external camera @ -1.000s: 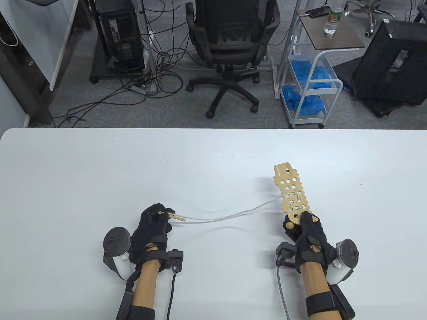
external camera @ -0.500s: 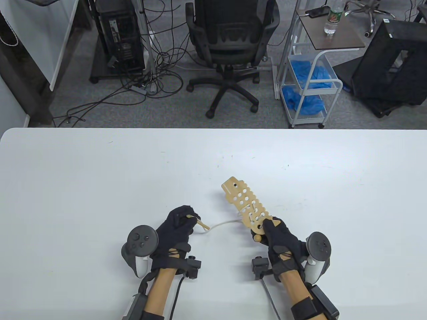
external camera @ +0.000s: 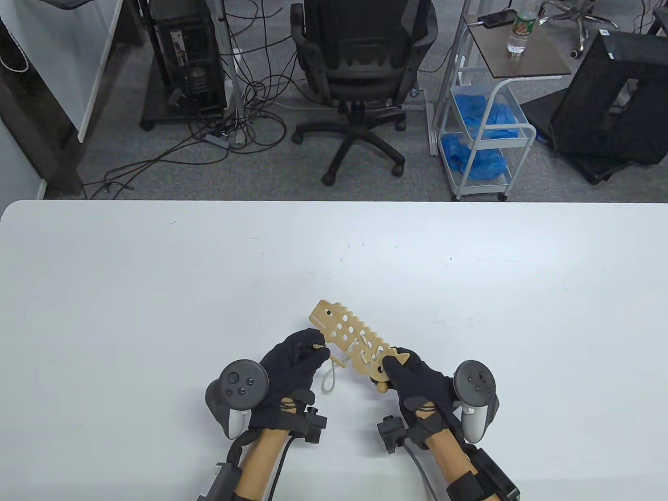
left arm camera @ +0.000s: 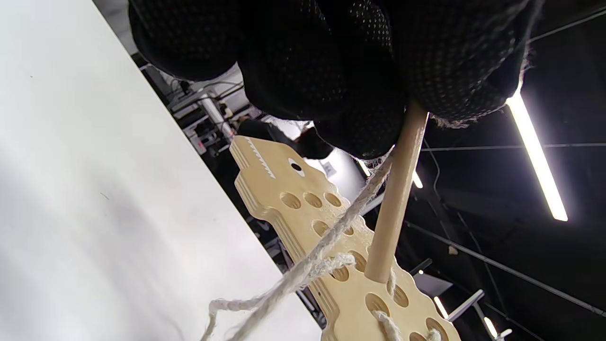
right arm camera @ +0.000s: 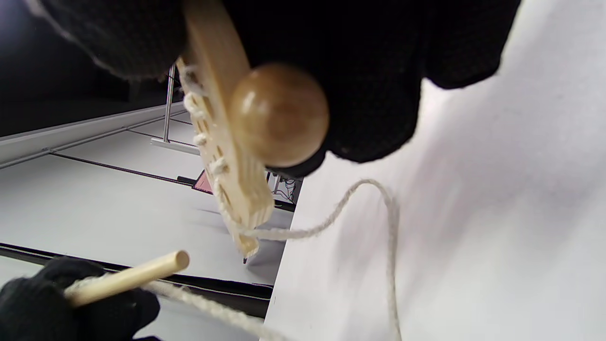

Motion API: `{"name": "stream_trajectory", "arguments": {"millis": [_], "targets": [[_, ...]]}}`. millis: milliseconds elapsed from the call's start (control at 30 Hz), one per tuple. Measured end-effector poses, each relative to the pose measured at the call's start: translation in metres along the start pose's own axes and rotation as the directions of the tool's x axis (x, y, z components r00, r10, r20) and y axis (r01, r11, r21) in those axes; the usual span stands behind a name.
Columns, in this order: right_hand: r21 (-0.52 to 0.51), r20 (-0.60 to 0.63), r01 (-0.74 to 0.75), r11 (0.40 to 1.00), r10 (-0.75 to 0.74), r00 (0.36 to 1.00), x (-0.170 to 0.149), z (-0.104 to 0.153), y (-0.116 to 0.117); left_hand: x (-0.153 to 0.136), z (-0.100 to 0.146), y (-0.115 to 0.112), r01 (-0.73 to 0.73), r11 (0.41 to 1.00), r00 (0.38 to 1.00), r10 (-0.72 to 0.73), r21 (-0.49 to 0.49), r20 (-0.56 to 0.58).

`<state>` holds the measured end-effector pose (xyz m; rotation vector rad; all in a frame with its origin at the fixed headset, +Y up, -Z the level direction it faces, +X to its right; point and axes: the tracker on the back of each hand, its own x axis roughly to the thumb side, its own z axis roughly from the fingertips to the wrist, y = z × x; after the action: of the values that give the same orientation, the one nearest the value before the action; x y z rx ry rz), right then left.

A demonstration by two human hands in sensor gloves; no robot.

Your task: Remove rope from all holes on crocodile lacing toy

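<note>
Table view.
- My left hand (external camera: pixel 292 365): near centre of the table (external camera: pixel 156 292), fingers pinched on the dowel (external camera: pixel 336 359), the wooden needle at the rope's free end. I judge it held by its tail so the tip can be steered at a hole.
- My right hand (external camera: pixel 417 378): just right of the left, fingers curled round the near end of the crocodile (external camera: pixel 355 342), thumb on its top face. The board is raised off the table, head pointing far-left toward the dowel, which I judge puts the laced holes within reach.
- Rope (external camera: pixel 329 378): slack loop hanging between the 2 hands, its low end at or near the table. Several stitches remain in the near holes; the far holes look bare.
- Background: office chair, cart, cables on the floor.

Left wrist view.
- Fingers (left arm camera: pixel 331 71) clamped on the upper end of the dowel (left arm camera: pixel 393 208), rope (left arm camera: pixel 331 237) trailing from the same pinch.
- Dowel tip sits at the crocodile (left arm camera: pixel 293 203), near a laced hole; whether it touches, I cannot tell.

Right wrist view.
- Crocodile (right arm camera: pixel 222 142) seen edge-on, gripped firmly at its end beside a round wooden bead (right arm camera: pixel 279 113), which I take to be the rope's stopper.
- Rope (right arm camera: pixel 360 199) crosses the board's edge in stitches, then curves loose over the table.
- Dowel (right arm camera: pixel 132 277) enters low left, apart from the board.

Status, as judged: unlacing partly done, next stitch to be drawn out.
</note>
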<state>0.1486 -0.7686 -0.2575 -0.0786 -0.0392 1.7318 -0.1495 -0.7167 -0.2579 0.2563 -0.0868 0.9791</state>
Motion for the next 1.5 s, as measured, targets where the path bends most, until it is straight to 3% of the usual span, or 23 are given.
{"name": "stream_trajectory", "arguments": {"millis": [500, 767, 1000, 1267, 1500], "targets": [[0.032, 0.03, -0.016, 0.999, 0.015, 0.999, 0.004, 0.001, 0.004, 0.004, 0.002, 0.0, 0.057, 0.998, 0.998, -0.058, 0.027, 0.012], [0.05, 0.042, -0.015, 0.999, 0.013, 0.999, 0.006, 0.001, 0.005, 0.019, 0.005, -0.002, 0.263, 0.963, 0.956, -0.269, 0.06, 0.12], [0.077, 0.059, 0.001, 0.997, -0.006, 0.998, 0.007, 0.001, 0.007, 0.024, 0.007, -0.011, 0.316, 0.949, 0.93, -0.314, 0.02, 0.192], [0.067, 0.055, 0.085, 0.994, -0.089, 0.995, 0.009, 0.003, 0.007, 0.023, 0.007, -0.012, 0.269, 0.963, 0.945, -0.264, -0.001, 0.192], [0.029, 0.015, 0.247, 0.969, -0.247, 0.969, 0.007, 0.002, -0.003, 0.004, 0.003, -0.003, 0.102, 0.994, 0.994, -0.103, 0.028, 0.039]]}}
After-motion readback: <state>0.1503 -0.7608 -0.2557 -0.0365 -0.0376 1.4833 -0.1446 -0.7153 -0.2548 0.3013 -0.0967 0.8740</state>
